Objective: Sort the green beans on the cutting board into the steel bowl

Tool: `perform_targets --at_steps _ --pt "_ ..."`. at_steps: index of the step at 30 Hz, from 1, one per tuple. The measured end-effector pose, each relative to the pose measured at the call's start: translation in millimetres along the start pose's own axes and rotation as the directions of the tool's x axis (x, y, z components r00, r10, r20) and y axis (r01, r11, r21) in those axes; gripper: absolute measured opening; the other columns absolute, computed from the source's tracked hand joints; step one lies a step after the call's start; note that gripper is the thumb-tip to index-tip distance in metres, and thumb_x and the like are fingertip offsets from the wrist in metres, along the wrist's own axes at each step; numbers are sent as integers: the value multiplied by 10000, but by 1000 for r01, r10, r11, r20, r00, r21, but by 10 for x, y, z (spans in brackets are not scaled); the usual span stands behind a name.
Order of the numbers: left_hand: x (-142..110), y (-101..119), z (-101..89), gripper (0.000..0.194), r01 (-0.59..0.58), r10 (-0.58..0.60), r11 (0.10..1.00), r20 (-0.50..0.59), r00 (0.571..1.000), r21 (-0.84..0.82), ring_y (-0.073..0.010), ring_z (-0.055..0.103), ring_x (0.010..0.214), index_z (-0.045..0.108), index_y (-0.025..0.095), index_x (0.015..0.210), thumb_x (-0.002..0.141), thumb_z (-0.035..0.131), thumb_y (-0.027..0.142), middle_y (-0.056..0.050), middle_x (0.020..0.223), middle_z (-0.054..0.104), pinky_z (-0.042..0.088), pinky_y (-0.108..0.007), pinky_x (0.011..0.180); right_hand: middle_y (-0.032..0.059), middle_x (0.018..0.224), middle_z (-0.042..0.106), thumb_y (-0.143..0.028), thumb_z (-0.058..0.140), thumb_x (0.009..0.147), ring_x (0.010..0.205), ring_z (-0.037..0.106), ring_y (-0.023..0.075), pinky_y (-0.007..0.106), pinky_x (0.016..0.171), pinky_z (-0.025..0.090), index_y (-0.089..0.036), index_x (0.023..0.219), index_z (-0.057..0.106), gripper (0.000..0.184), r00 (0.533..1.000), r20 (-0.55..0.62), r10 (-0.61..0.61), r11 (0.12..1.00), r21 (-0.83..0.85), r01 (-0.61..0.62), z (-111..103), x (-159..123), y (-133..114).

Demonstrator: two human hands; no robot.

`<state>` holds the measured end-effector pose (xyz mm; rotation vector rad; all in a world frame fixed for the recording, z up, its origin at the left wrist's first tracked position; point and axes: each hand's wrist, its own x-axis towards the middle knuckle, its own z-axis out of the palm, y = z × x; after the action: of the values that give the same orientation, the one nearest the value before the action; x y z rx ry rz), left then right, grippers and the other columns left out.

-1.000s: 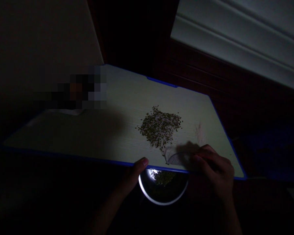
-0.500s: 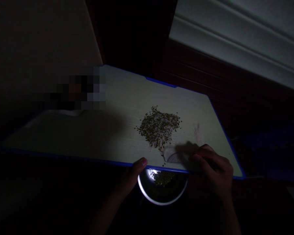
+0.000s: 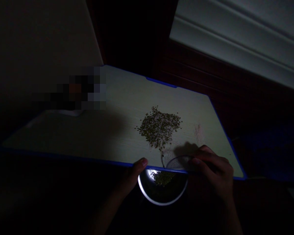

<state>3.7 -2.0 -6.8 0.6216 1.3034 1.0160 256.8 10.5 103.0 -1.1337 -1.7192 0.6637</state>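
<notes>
A heap of small green grains [image 3: 159,128] lies on a pale board with a blue rim [image 3: 107,133]. Below the board's near edge sits a shiny metal bowl [image 3: 162,188] with some of the grains in it. My left hand [image 3: 133,176] grips the bowl's left rim from below, thumb up against the board's edge. My right hand [image 3: 213,168] rests on the board's near right part, fingers closed round a small clear round piece [image 3: 178,162] that touches the board just above the bowl.
The room is very dark. A dark wooden panel [image 3: 210,71] and a pale moulding [image 3: 235,36] stand behind the board. A blurred patch [image 3: 80,88] covers the board's far left. The board's left half lies in shadow.
My right hand has drawn the clear piece a little nearer to the board's near edge, above the bowl. The left hand and bowl have stayed put.
</notes>
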Motion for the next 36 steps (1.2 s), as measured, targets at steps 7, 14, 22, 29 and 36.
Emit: perform_targets --at_steps 7,14,22,29,36 --pt "1 8 0 514 33 -33 999 -22 999 15 -438 669 1166 736 230 828 611 742 696 -122 945 820 487 -534 1023 19 842 701 -162 736 902 801 632 181 326 660 481 -253 898 782 102 999 48 19 999 -50 -17 6 18 -15" --pt "-56 85 26 489 7 -6 1000 37 999 -9 -433 669 1164 737 219 804 684 695 691 -123 945 823 487 -529 1024 18 839 696 -164 726 907 801 637 180 330 662 492 -264 921 786 117 1000 30 7 1000 -26 -6 5 9 -3" --pt "-53 113 50 445 -35 36 999 61 997 -12 -434 680 1131 710 244 715 703 679 688 -103 895 820 471 -535 1055 35 936 725 -200 691 937 876 669 191 346 736 526 -266 977 785 121 1000 -2 29 991 -128 -29 14 38 3" --pt "-37 81 47 539 -9 12 999 52 999 -52 -447 616 1269 762 221 840 657 718 727 -141 1093 818 370 -518 1164 37 920 735 -194 708 925 874 678 202 338 722 530 -265 957 792 114 999 22 38 996 -85 -36 11 32 -2" --pt "20 -29 -19 495 -27 33 998 130 991 -51 -439 602 1297 765 241 857 729 676 711 -119 1135 815 391 -529 1151 38 936 735 -175 714 926 890 672 198 336 752 527 -262 968 794 125 999 36 20 994 -111 -16 25 47 -21"
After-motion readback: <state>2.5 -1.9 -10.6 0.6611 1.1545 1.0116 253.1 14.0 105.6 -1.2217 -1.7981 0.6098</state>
